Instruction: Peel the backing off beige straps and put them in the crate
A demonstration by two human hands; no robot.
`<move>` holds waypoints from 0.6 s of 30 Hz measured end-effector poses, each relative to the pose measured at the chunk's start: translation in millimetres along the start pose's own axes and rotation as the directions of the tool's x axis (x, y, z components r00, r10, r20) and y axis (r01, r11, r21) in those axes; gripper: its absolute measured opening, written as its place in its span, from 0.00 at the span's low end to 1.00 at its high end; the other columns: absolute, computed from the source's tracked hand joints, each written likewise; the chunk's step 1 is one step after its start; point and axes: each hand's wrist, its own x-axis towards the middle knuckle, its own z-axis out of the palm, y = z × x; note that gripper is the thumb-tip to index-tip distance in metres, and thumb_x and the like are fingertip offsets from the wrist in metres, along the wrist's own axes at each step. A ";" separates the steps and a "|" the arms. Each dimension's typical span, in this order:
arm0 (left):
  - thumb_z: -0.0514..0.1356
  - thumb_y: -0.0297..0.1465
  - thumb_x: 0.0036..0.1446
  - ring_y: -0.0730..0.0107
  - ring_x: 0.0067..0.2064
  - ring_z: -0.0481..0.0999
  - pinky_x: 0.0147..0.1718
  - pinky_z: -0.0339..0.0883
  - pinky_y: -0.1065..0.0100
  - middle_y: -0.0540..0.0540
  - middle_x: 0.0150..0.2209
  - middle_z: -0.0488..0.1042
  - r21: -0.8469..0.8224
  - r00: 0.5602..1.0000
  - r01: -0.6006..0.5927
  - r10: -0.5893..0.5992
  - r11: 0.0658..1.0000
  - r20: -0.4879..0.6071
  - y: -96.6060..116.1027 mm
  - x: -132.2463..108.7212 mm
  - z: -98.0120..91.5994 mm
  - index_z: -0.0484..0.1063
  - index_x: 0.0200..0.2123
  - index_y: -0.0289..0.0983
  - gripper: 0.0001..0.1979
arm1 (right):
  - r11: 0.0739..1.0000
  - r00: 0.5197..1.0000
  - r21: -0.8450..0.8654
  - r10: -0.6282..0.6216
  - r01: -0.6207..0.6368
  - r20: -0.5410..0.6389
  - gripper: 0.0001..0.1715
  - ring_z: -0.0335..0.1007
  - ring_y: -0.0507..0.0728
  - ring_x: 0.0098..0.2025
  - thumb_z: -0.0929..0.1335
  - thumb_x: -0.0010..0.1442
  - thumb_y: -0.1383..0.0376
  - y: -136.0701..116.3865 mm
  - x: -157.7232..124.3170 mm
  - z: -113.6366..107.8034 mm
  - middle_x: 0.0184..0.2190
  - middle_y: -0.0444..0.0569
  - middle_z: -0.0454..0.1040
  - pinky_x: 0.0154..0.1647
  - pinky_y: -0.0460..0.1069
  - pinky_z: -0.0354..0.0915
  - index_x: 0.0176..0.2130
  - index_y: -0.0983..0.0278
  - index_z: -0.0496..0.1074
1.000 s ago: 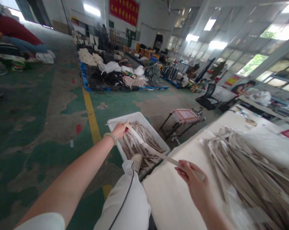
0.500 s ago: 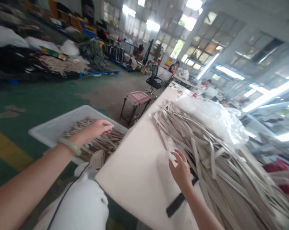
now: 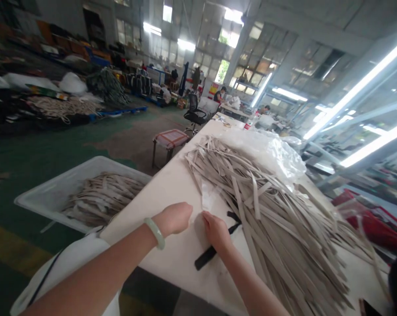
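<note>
My left hand (image 3: 178, 217), with a pale green bangle (image 3: 155, 233) on its wrist, is closed above the white table (image 3: 152, 206). Anything inside its fingers is hidden from me. Close by on the right, my right hand (image 3: 217, 231) is pinched, and what it grips is too small to make out. A piece of clear plastic (image 3: 211, 195) lies just beyond its fingertips. Beside that hand a black strap (image 3: 205, 258) rests on the tabletop. A big heap of flat beige straps (image 3: 267, 219) covers the table's right side.
A white plastic bin (image 3: 50, 197) holding more beige straps stands on the floor at the left. Clear plastic bags (image 3: 267, 151) lie behind the heap. Farther off are a stool (image 3: 171, 138), an office chair (image 3: 194, 115) and a bottle (image 3: 248, 123). People sit in the background.
My left hand has swung right, from over the bin to above the table, beside my right hand. The right hand's spread fingers have closed together. The camera view has also shifted.
</note>
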 end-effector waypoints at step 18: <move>0.57 0.33 0.60 0.61 0.47 0.73 0.46 0.67 0.65 0.38 0.49 0.72 -0.265 0.939 0.009 -0.100 0.964 -0.329 -24.1 15.4 21.8 0.72 0.47 0.35 0.14 | 0.981 0.937 0.117 0.181 -0.152 -0.300 0.11 0.69 0.57 0.34 0.64 0.61 0.63 -0.9 65.0 -47.1 0.31 0.52 0.75 0.39 0.49 0.64 0.34 0.66 0.73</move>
